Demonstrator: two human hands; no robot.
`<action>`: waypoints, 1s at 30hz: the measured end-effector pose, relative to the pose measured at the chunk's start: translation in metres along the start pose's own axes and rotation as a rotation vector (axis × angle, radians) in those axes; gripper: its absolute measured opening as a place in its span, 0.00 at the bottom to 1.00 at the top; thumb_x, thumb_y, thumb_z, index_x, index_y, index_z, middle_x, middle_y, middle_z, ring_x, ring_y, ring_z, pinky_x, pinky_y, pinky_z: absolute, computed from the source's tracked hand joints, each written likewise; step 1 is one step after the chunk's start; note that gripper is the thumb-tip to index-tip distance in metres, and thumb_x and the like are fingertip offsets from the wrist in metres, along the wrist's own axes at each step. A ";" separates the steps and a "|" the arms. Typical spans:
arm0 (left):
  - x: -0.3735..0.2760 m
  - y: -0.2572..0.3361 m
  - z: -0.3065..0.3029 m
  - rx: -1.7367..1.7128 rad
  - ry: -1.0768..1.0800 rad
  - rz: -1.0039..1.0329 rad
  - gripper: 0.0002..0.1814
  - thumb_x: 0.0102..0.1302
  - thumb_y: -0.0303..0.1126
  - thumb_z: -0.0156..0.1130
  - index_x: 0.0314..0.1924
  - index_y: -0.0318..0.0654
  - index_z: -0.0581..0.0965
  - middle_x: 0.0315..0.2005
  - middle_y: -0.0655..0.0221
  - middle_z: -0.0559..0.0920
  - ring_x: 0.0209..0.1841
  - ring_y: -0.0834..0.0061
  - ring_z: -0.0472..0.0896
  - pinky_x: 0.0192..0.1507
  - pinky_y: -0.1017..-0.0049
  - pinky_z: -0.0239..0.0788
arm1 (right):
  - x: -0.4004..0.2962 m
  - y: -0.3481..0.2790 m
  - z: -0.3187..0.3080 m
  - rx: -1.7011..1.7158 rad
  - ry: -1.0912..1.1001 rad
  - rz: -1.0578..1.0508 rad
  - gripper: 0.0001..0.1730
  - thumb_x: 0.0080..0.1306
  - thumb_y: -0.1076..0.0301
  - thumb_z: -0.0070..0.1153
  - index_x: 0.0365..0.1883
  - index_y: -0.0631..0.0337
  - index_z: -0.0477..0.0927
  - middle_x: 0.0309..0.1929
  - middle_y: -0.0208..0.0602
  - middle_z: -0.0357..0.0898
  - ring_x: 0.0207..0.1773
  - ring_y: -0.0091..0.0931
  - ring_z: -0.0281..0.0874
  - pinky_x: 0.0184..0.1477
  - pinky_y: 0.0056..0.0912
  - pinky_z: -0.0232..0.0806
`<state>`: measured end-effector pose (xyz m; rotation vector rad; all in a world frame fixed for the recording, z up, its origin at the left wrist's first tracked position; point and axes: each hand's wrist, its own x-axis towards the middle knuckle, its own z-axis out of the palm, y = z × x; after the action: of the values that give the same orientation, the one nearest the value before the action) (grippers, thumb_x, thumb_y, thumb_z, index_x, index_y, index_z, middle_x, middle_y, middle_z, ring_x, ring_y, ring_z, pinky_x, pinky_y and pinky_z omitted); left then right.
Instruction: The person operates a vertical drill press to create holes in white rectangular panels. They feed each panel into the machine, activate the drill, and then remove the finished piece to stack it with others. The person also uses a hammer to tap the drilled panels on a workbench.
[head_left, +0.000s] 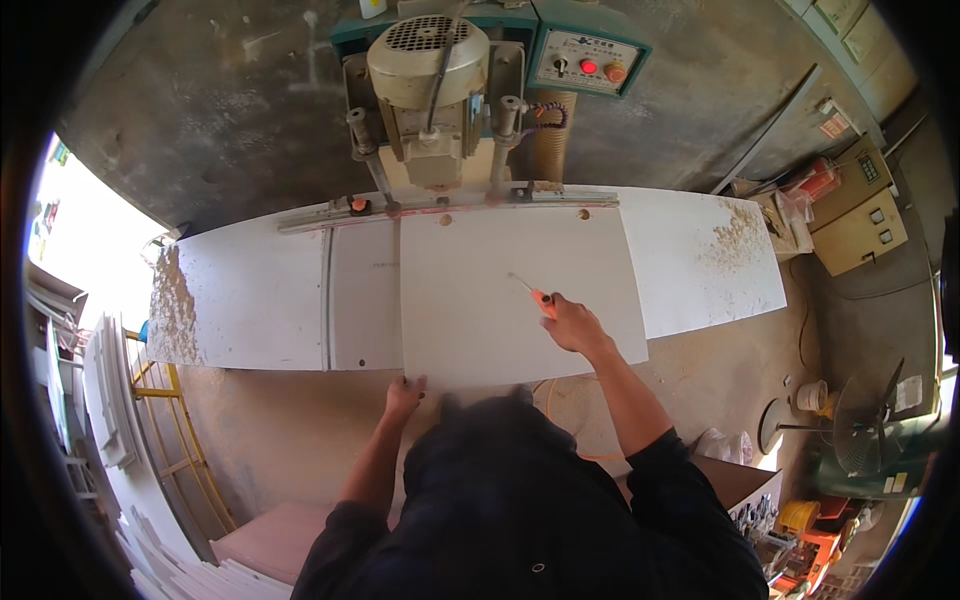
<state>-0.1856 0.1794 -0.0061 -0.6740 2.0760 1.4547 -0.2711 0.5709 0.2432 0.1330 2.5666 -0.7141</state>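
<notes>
A pale flat panel (480, 300) with two round holes near its far edge lies on the white worktable of a boring machine. My left hand (406, 396) grips the panel's near left corner. My right hand (571, 322) is closed around the orange handle of a tool (543, 302) with a thin metal shaft, which looks like a screwdriver; its tip points at the panel's middle. Whether the tip touches the surface cannot be told. Beyond the panel stands the machine's motor (427, 67), above a metal fence rail (450, 205) along the panel's far edge.
Sawdust lies on both ends of the worktable (255, 300). A control box (589, 60) with a lit red button is at the back. On the right stand a pedestal fan (862, 427) and an electrical cabinet (862, 225); a yellow metal frame (180, 420) and stacked boards (112, 397) are left.
</notes>
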 end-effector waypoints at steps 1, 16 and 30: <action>0.000 0.006 0.006 0.060 0.047 0.028 0.22 0.71 0.43 0.68 0.50 0.28 0.80 0.36 0.62 0.86 0.32 0.70 0.87 0.30 0.72 0.78 | 0.014 -0.025 0.003 0.000 0.068 0.018 0.30 0.73 0.54 0.59 0.68 0.61 0.72 0.61 0.54 0.82 0.65 0.49 0.80 0.65 0.50 0.71; 0.009 -0.007 0.008 -0.103 -0.055 0.064 0.16 0.70 0.39 0.71 0.44 0.31 0.80 0.30 0.63 0.87 0.29 0.71 0.88 0.29 0.70 0.78 | 0.142 0.041 -0.016 -0.378 0.312 0.271 0.26 0.75 0.62 0.47 0.69 0.58 0.72 0.56 0.46 0.86 0.49 0.41 0.89 0.46 0.46 0.80; -0.004 -0.059 0.008 -0.071 -0.179 -0.078 0.20 0.68 0.42 0.73 0.42 0.28 0.84 0.31 0.60 0.87 0.30 0.70 0.86 0.35 0.67 0.81 | 0.074 0.033 -0.027 0.374 -0.323 0.060 0.21 0.74 0.60 0.59 0.56 0.66 0.73 0.26 0.33 0.75 0.22 0.24 0.74 0.24 0.35 0.72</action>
<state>-0.1430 0.1698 -0.0472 -0.6205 1.8503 1.4938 -0.3406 0.6106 0.2141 0.1967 2.0964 -1.0900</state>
